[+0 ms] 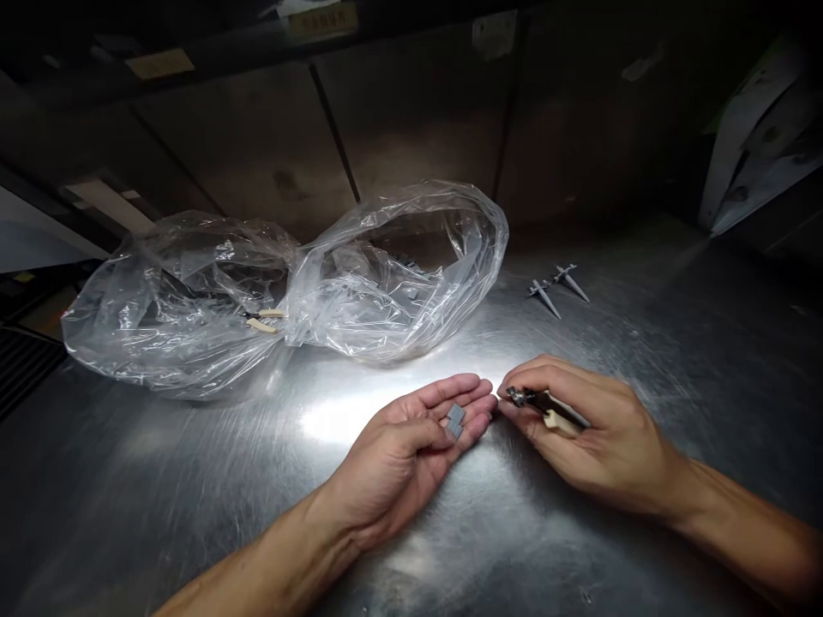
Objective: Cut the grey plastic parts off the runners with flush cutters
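My left hand is turned palm up above the metal table. Its thumb pins several small flat grey plastic pieces against the fingers. Wrapped by my right hand is a pair of nippers with cream handles, its metal jaws pointing left. The fingertips of both hands come close together, and I cannot tell if they touch. Whether the right fingertips also pinch something small is hidden.
Behind my hands lie two open clear plastic bags, a left bag and a right bag, with grey parts inside. Cream-handled pliers lie at the left bag. Two grey pointed plastic parts rest on the metal table at back right.
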{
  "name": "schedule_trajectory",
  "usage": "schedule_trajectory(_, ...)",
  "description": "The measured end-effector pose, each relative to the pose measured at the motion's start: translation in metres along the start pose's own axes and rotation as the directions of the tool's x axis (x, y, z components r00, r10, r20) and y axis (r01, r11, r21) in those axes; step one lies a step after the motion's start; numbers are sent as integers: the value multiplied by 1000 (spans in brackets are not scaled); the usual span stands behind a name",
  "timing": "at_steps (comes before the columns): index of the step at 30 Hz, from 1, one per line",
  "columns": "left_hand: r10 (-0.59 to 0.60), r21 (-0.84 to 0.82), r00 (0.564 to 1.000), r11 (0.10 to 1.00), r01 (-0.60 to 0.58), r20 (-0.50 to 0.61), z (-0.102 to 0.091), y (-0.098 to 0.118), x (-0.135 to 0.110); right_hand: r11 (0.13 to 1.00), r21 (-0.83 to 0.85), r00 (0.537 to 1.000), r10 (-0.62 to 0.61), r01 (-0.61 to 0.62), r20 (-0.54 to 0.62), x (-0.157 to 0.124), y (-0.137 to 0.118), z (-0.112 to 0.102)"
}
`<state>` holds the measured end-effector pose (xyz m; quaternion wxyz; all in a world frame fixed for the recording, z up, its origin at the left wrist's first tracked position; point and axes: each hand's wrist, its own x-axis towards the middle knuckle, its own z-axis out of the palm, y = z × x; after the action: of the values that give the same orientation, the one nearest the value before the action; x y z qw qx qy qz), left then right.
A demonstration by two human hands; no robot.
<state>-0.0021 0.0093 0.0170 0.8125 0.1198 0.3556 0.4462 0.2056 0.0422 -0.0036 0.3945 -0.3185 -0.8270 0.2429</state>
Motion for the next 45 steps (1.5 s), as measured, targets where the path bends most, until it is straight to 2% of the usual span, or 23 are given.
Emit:
schedule_trajectory(6, 24, 60, 999, 998, -25, 21, -2, -2, 1, 997, 73, 1000, -16, 15, 2, 1, -7, 6)
schedule_trajectory(14, 37, 102, 997, 994, -45, 72, -4, -13, 3, 999, 54, 999, -3, 1, 44, -2, -11, 19)
schedule_trajectory(20, 22, 93, 998, 995, -27, 52, -5, -14, 1, 994, 61, 995, 93, -94, 30, -1, -11, 18)
schedule_trajectory(25, 0, 112, 1000, 994, -3, 29, -4, -13, 3, 996, 37, 996, 78, -79, 37, -1, -10, 18)
schedule_trajectory(31, 25, 48, 1000, 999, -24, -16, 0, -13, 3, 996, 42, 997, 78, -79, 28, -2, -9, 14)
schedule_trajectory(38, 71, 122, 996, 990, -65, -44, -4, -14, 2, 993, 13, 993, 117, -117, 12, -3, -5, 11)
schedule_trajectory(45, 114, 253, 993, 962, -102, -31, -8, -13, 3, 993, -93, 997, 73, -70, 36, -5, -7, 8)
